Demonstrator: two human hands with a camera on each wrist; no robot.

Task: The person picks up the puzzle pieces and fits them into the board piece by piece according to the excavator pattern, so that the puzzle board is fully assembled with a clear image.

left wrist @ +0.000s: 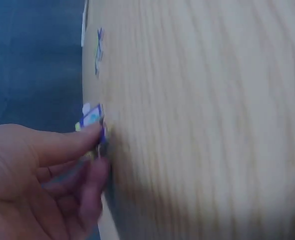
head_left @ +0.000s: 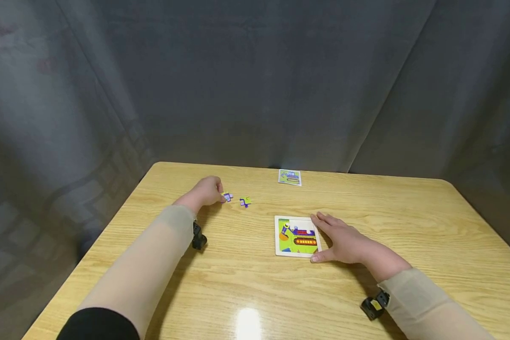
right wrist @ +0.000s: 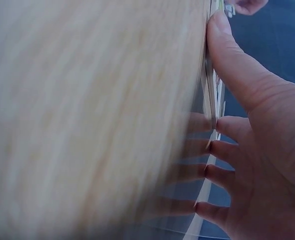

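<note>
Left hand pinches a puzzle piece; right hand steadies the puzzle board.

The left hand (head_left: 206, 191) grasps a purple puzzle piece (head_left: 227, 197) between thumb and fingertips at table (head_left: 221, 283) level, with a second loose piece (head_left: 245, 201) just beside it. The right hand (head_left: 344, 241) lies flat, fingers straight, against the right edge of the puzzle board (head_left: 296, 236). A small card (head_left: 290, 177) lies near the far table edge.

From my remote seat, the square wooden puzzle board (head_left: 296, 236) lay near the middle of the light wooden table (head_left: 408, 226). The right hand (head_left: 344, 241) rested on its right edge. Two small loose puzzle pieces (head_left: 245, 201) lay behind and left — the left hand (head_left: 206, 191) pinched the leftmost. A small printed card (head_left: 289, 177) sat at the far edge.
</note>
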